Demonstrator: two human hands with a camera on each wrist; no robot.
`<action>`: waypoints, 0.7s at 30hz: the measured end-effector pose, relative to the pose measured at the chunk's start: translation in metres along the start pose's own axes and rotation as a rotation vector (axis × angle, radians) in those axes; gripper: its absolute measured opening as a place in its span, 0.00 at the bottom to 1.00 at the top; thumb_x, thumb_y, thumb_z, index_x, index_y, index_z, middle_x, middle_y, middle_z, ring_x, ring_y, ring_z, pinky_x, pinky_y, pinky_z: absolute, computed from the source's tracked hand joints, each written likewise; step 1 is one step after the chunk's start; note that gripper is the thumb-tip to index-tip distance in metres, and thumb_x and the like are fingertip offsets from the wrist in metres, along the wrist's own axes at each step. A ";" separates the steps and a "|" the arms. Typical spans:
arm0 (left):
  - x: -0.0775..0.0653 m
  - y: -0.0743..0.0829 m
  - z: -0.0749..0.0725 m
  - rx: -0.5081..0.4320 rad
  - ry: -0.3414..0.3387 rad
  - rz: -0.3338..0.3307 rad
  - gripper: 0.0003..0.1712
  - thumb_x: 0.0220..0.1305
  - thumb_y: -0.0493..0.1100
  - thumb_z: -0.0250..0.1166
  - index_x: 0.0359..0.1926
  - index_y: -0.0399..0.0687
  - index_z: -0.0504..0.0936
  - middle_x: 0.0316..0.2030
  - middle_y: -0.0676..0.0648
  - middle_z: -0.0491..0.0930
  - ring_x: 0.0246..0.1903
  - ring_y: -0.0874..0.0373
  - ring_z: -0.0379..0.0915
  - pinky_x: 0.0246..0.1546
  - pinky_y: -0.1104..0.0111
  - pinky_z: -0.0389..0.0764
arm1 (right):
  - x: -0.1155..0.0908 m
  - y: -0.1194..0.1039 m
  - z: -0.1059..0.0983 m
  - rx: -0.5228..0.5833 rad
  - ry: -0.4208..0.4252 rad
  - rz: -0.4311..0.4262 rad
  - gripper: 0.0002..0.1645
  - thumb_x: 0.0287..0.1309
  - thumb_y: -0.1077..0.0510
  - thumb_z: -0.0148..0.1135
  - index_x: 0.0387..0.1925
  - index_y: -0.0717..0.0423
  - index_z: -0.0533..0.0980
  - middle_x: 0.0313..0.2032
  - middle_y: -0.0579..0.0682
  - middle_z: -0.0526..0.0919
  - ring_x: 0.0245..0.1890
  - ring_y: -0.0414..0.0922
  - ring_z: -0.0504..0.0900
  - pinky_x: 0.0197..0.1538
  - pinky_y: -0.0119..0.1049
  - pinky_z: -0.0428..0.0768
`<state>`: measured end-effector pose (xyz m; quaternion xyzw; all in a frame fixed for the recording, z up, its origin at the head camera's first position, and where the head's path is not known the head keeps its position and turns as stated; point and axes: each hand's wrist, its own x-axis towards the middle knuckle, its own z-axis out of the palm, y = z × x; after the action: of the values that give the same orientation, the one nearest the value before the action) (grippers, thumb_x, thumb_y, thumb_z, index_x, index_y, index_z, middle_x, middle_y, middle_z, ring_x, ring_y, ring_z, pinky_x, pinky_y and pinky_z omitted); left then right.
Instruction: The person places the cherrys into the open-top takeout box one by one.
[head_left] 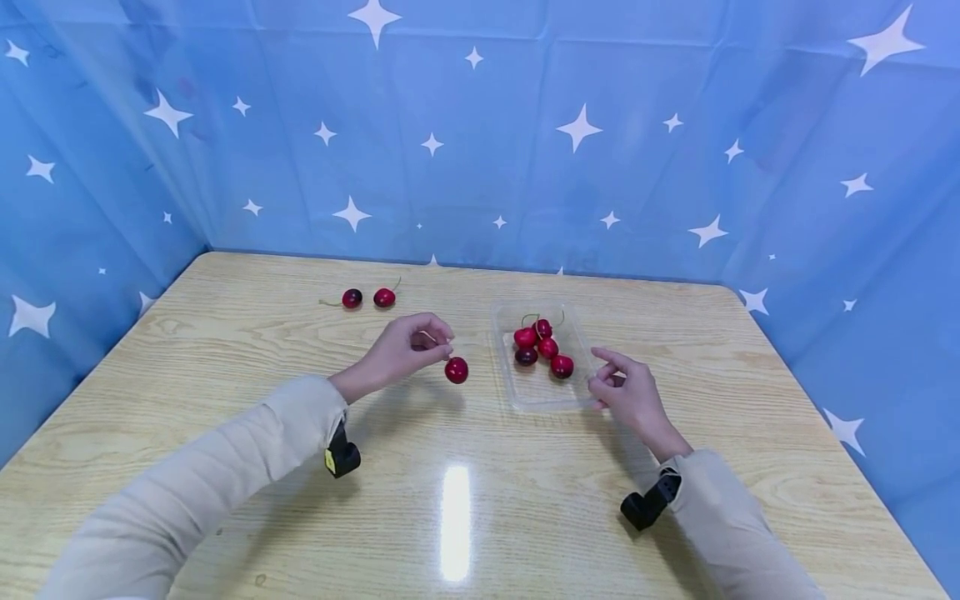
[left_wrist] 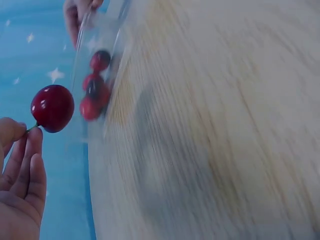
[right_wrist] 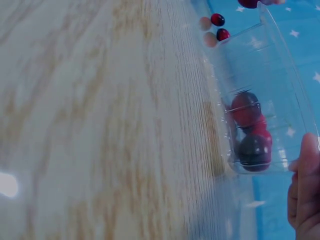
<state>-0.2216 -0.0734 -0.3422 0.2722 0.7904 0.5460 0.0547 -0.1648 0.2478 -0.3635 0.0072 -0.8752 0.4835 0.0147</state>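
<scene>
My left hand pinches a red cherry by its stem, and the fruit hangs above the table just left of the clear plastic container. In the left wrist view the short green stem shows between thumb and fingers, with the cherry beyond the fingertips. Several cherries lie grouped inside the container, some with stems. At the container's right side, my right hand pinches the rim between thumb and fingers, its index finger showing along the edge in the right wrist view.
Two more cherries, a darker one and a redder one, lie with stems on the wooden table at the back left. A blue curtain with white stars hangs close behind the table's far edge.
</scene>
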 end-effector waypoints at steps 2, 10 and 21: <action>0.003 0.008 0.006 -0.016 -0.018 0.002 0.10 0.55 0.32 0.61 0.39 0.36 0.76 0.31 0.43 0.76 0.31 0.53 0.76 0.34 0.68 0.76 | 0.000 0.000 0.000 0.002 0.003 -0.001 0.29 0.51 0.72 0.52 0.58 0.67 0.63 0.30 0.57 0.70 0.19 0.43 0.75 0.24 0.34 0.77; 0.020 0.037 0.022 0.044 -0.120 0.041 0.10 0.55 0.31 0.61 0.40 0.40 0.75 0.28 0.45 0.75 0.29 0.53 0.76 0.32 0.69 0.76 | 0.001 0.000 0.000 0.010 0.004 -0.005 0.29 0.51 0.72 0.52 0.58 0.68 0.63 0.30 0.56 0.70 0.18 0.42 0.75 0.23 0.35 0.77; 0.040 0.055 0.058 0.188 -0.244 0.081 0.04 0.56 0.36 0.61 0.35 0.45 0.78 0.28 0.52 0.77 0.27 0.62 0.75 0.31 0.75 0.75 | 0.001 0.002 0.000 0.017 0.008 -0.007 0.29 0.51 0.72 0.52 0.58 0.68 0.63 0.30 0.56 0.70 0.19 0.42 0.75 0.23 0.33 0.77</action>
<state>-0.2129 0.0086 -0.3082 0.3722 0.8138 0.4344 0.1024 -0.1659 0.2491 -0.3652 0.0083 -0.8709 0.4909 0.0199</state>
